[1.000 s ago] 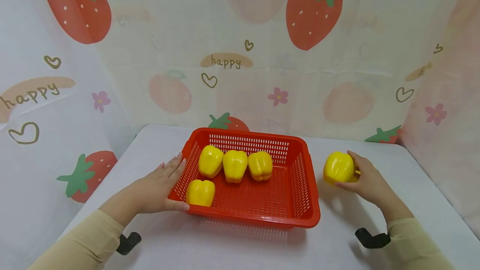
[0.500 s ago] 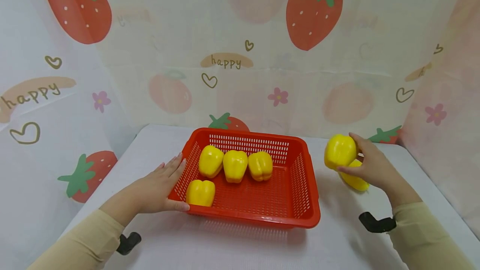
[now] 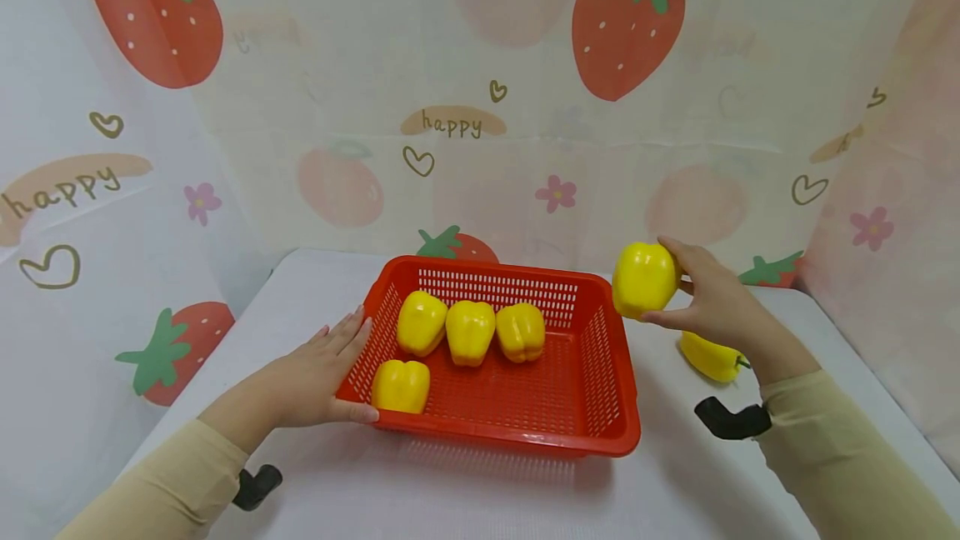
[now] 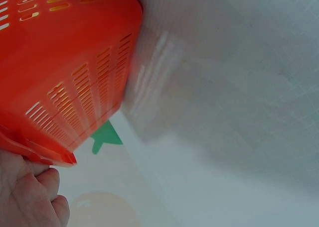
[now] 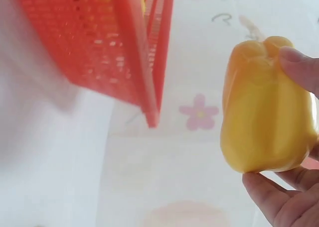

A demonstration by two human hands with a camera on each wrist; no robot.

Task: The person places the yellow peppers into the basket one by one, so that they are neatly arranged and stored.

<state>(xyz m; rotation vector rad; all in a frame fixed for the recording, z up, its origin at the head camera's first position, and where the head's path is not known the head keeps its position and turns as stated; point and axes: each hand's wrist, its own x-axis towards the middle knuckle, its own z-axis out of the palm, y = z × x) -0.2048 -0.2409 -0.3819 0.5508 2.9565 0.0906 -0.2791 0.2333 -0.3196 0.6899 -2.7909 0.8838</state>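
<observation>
My right hand (image 3: 712,298) pinches a yellow bell pepper (image 3: 645,280) between thumb and fingertips, raised just beyond the basket's back right corner. The right wrist view shows the same bell pepper (image 5: 271,107) with the thumb at one end and fingertips at the other. My left hand (image 3: 307,377) rests against the left rim of a red plastic basket (image 3: 517,438), fingers fairly straight and thumb on the front rim. Inside stand several yellow bell peppers: three in a back row, such as the middle one (image 3: 470,332), and one (image 3: 401,386) at the front left.
Another yellow bell pepper (image 3: 708,357) lies on the white tabletop (image 3: 667,473) right of the basket, partly behind my right hand. A strawberry-print cloth (image 3: 360,65) hangs behind and at both sides of the table.
My right hand has lifted its bell pepper off the table and carried it left to the basket's edge, uncovering another one behind. The left hand and basket have stayed still.
</observation>
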